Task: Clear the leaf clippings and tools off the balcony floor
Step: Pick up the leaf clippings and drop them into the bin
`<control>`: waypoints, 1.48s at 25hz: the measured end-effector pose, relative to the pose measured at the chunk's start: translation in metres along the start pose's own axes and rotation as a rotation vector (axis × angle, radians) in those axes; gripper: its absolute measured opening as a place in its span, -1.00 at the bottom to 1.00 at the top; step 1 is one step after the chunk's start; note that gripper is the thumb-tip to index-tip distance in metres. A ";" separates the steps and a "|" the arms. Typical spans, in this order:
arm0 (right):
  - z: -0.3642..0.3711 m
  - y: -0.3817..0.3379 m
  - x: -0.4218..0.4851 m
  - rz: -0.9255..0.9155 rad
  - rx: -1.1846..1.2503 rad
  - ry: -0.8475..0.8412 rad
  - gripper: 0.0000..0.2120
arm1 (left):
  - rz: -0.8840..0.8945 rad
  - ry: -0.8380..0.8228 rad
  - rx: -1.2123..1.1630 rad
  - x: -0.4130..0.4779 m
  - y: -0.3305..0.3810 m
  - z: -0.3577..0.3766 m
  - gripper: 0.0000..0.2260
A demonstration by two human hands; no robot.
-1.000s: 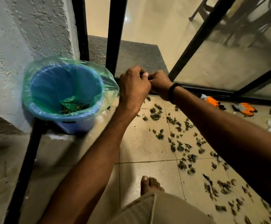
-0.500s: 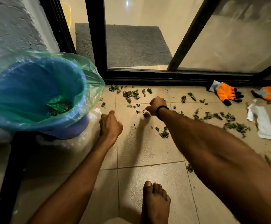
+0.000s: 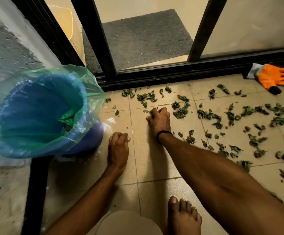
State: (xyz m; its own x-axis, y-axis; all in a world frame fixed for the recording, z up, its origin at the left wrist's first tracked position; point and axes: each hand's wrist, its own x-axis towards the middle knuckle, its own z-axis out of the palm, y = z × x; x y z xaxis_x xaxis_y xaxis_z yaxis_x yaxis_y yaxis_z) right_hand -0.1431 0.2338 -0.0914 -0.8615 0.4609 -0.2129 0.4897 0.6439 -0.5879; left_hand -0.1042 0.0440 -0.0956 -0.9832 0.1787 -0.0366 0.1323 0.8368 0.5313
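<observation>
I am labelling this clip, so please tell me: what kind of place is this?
Probably a home balcony: tiled floor with clippings, a sliding glass door and a doormat inside.

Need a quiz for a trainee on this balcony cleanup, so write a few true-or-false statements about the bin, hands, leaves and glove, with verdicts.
1. The bin has a green liner. True.
2. The glove lies inside the bin. False: it lies on the floor by the door track, far right.
3. The right hand is down at leaves on the floor, fingers curled. True.
4. The left hand grips the bin's rim. False: it is down by the floor beside the bin's base.
5. The floor is cleared of leaves. False: many lie scattered over the tiles.
</observation>
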 end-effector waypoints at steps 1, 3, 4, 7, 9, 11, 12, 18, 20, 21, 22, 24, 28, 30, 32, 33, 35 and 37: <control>0.001 0.002 0.003 -0.004 0.006 0.004 -0.82 | 0.020 -0.002 0.028 0.003 -0.003 0.001 -0.83; -0.002 0.002 0.007 -0.025 -0.057 0.051 -0.81 | 0.012 -0.010 0.063 0.010 -0.005 0.001 -0.85; -0.003 0.000 0.009 -0.024 -0.071 0.056 -0.81 | -0.001 -0.012 0.077 0.013 -0.004 0.002 -0.86; -0.001 -0.005 0.012 -0.008 -0.113 0.042 -0.77 | -0.059 -0.007 0.092 0.019 0.002 0.003 -0.90; 0.001 -0.008 0.014 0.007 -0.097 0.063 -0.76 | -0.127 0.014 0.052 0.026 0.003 0.004 -0.92; 0.003 -0.012 0.019 0.028 -0.035 0.048 -0.75 | -0.204 0.056 -0.004 0.037 0.003 0.004 -0.94; 0.004 -0.014 0.021 0.014 -0.015 0.033 -0.74 | -0.223 0.084 -0.021 0.043 0.002 0.005 -0.94; 0.016 -0.019 0.034 -0.086 -0.039 -0.032 -0.76 | -0.272 0.163 -0.065 0.089 -0.001 0.014 -0.89; 0.013 -0.027 0.043 -0.058 -0.025 0.009 -0.77 | -0.234 0.170 -0.077 0.100 -0.004 0.017 -0.76; 0.010 -0.032 0.047 -0.063 -0.028 0.020 -0.75 | -0.214 0.166 -0.075 0.103 -0.006 0.018 -0.71; 0.009 -0.033 0.053 -0.071 -0.035 0.012 -0.73 | -0.207 0.156 -0.076 0.104 -0.007 0.018 -0.69; 0.009 -0.041 0.061 -0.112 -0.047 0.039 -0.70 | -0.214 0.138 -0.068 0.107 -0.007 0.018 -0.77; 0.023 -0.046 0.077 -0.157 -0.104 -0.027 -0.66 | -0.206 0.181 -0.056 0.110 -0.003 0.017 -0.91; 0.025 -0.046 0.079 -0.148 -0.098 -0.025 -0.84 | -0.176 0.228 -0.091 0.115 0.004 0.017 -0.82; 0.021 -0.048 0.078 -0.195 -0.114 0.019 -0.80 | -0.142 0.222 -0.107 0.126 0.013 0.020 -0.63; 0.021 -0.046 0.079 -0.200 -0.134 0.038 -0.79 | -0.135 0.186 -0.088 0.134 0.017 0.021 -0.55; 0.016 -0.044 0.076 -0.178 -0.077 0.099 -0.79 | -0.137 0.100 -0.007 0.154 0.023 0.026 -0.43; 0.010 -0.040 0.077 -0.113 -0.003 0.160 -0.78 | -0.112 0.066 0.101 0.169 0.021 0.033 -0.39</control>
State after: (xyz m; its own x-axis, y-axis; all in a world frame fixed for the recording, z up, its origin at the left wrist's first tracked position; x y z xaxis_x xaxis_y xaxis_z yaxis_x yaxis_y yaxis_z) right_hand -0.2302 0.2371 -0.0917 -0.8791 0.4764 -0.0187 0.3915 0.6989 -0.5985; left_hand -0.2634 0.1088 -0.1184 -0.9982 0.0493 -0.0332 0.0297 0.8981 0.4389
